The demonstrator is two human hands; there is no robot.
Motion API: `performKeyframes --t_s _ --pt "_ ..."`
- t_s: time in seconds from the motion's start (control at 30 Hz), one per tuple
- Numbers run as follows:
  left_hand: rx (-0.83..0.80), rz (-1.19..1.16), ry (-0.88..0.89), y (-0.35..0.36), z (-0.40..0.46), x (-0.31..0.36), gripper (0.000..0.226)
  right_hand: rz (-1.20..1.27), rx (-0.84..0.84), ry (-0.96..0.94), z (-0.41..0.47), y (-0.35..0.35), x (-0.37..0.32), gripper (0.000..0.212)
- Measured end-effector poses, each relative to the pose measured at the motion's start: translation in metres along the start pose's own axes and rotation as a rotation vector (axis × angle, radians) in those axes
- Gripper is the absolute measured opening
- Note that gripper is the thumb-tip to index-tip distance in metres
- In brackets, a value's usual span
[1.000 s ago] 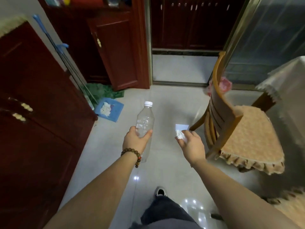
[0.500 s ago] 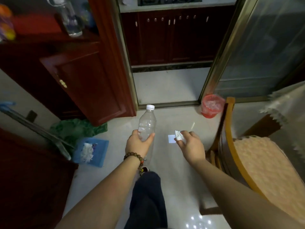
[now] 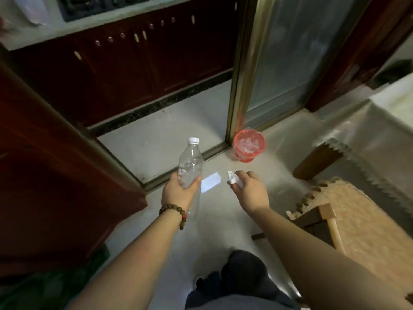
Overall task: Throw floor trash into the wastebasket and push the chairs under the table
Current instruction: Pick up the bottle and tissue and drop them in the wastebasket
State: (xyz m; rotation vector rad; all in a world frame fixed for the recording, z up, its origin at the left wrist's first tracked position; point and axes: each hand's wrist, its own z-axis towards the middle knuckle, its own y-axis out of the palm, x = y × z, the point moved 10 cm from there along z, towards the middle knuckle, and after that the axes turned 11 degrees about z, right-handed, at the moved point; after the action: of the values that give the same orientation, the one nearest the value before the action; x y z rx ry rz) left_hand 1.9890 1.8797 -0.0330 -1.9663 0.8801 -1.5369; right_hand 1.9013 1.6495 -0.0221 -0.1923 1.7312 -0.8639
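Clear plastic bottle (image 3: 190, 162) stands near-upright, cap up, in left hand (image 3: 177, 191).

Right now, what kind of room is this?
Most likely a home dining area at a kitchen doorway. Dark red kitchen cabinets under a counter lie past a sliding glass door; a cushioned wooden chair stands by a cloth-covered table, and a small red wastebasket sits on the tile floor.

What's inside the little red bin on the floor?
The red wastebasket has a clear liner with something pale and crumpled in it, probably trash. It is too blurry to tell what, and anything underneath is hidden.
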Motion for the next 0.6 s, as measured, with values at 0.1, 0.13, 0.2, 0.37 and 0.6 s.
performKeyframes --t_s 0.1,0.13,0.2,0.37,0.6 --pt "-0.119 0.009 0.043 0.041 0.044 0.034 0.049 0.004 0.061 0.087 0.041 -0.012 0.027 0.028" --pt "-0.157 0.009 0.053 0.056 0.059 0.045 0.048 0.005 0.082 0.112 0.056 -0.017 0.037 0.028" --pt "-0.226 0.006 0.066 0.088 0.090 0.068 0.044 0.013 0.117 0.164 0.088 -0.025 0.058 0.029" --pt "-0.330 0.062 0.132 0.162 0.165 0.136 0.040 0.041 0.183 0.282 0.175 -0.052 0.112 0.029" --pt "-0.505 0.117 0.186 0.253 0.245 0.215 0.042 0.055 0.251 0.391 0.269 -0.095 0.170 0.030"
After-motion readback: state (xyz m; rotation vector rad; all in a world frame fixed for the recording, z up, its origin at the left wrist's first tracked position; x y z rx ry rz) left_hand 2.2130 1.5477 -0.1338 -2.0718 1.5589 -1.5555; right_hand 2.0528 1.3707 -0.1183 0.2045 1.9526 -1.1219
